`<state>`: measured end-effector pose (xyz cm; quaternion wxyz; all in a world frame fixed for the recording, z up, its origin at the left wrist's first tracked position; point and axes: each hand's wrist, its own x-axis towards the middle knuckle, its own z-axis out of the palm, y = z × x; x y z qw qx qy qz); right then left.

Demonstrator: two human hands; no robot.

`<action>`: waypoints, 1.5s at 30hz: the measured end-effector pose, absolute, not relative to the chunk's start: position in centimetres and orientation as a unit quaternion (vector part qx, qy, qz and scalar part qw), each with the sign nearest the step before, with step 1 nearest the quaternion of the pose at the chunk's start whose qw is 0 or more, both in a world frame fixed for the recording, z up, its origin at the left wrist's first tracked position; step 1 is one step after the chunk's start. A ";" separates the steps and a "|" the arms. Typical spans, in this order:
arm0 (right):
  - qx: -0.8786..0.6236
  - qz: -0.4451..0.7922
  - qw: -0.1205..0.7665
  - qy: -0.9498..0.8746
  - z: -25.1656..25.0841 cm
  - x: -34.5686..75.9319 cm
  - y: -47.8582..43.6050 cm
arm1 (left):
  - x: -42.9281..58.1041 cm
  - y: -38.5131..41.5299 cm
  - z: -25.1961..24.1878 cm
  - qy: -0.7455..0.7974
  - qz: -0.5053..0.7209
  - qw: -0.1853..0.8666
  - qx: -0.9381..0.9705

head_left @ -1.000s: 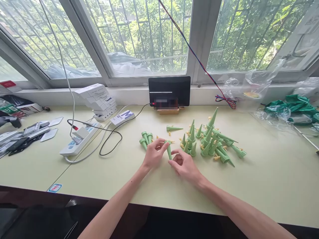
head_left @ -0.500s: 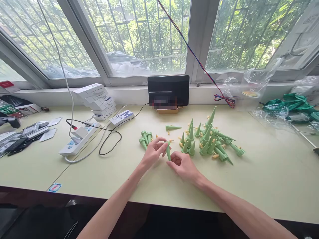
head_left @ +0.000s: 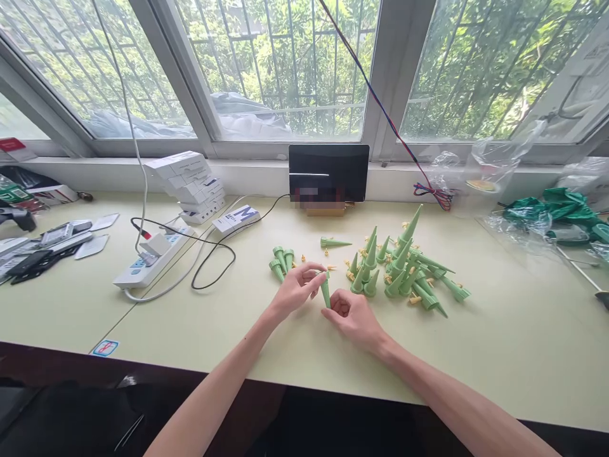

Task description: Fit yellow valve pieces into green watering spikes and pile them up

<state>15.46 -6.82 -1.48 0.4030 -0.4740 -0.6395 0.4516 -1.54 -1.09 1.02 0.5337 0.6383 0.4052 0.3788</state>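
Observation:
A green cone [head_left: 326,293] points downward between my two hands. The fingers of my left hand [head_left: 295,291] pinch its wide upper end, while my right hand [head_left: 354,317] has thumb and fingertips at its narrow lower tip. To the right stands and lies a cluster of green cones [head_left: 399,270] with small yellow pieces among them. Several more green cones [head_left: 280,261] lie just beyond my left hand. One cone [head_left: 334,242] rests on its side farther back, near a small yellow piece [head_left: 326,252].
A dark tablet [head_left: 328,171] leans on a stand at the back. On the left are a power strip [head_left: 152,261], a black cable, stacked white boxes [head_left: 188,184] and phone parts [head_left: 57,241]. Green material and clear plastic [head_left: 561,212] lie at the far right of the table [head_left: 266,355].
The camera view has shifted slightly, so the scene sits a little farther right. Both hands keep their hold on the cone, which looks slightly turned.

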 end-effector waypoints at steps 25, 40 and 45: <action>-0.531 0.146 0.284 -0.785 0.0 12.3 -3.7 | -2.7 0.3 1.2 0.409 0.650 0.454 0.452; -0.525 0.155 0.228 -0.805 -1.1 9.2 -0.3 | -3.3 0.2 2.1 0.402 0.695 0.441 0.402; -0.536 0.131 0.205 -0.808 -1.1 8.9 0.3 | -3.3 0.3 2.0 0.400 0.693 0.450 0.397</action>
